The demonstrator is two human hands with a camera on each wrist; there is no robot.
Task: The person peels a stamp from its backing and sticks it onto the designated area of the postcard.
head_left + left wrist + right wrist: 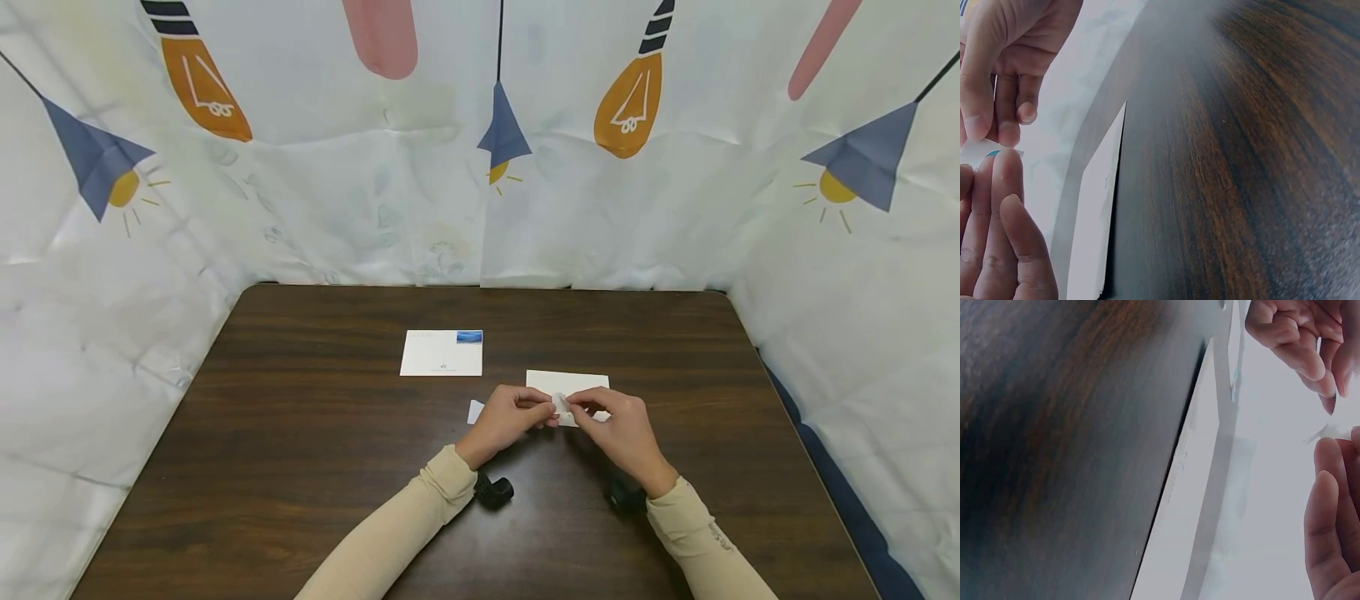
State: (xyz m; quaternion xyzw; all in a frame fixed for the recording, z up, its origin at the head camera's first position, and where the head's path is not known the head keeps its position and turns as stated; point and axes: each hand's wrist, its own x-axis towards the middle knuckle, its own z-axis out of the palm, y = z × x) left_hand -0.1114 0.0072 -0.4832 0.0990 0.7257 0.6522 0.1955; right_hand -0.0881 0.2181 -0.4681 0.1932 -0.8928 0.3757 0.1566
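In the head view my left hand (510, 419) and right hand (617, 425) meet over a white card or envelope (543, 381). Between their fingertips is a small whitish paper piece (561, 403), pinched from both sides. Seen from the left wrist, this piece (980, 150) shows a bit of blue by the left fingertips. The right wrist view shows the hands close together, fingers curled in, with part of the piece (1330, 431) at the right fingertips. Beneath the hands the card (1191, 481) lies flat; fingers partly cover it in the head view.
Farther back on the left lies a white postcard-like card (435, 354) with a blue picture in its corner. A small white paper piece (475, 412) pokes out beside the left hand. All lie on a dark wooden table (300, 433), with a patterned curtain (337, 208) around it.
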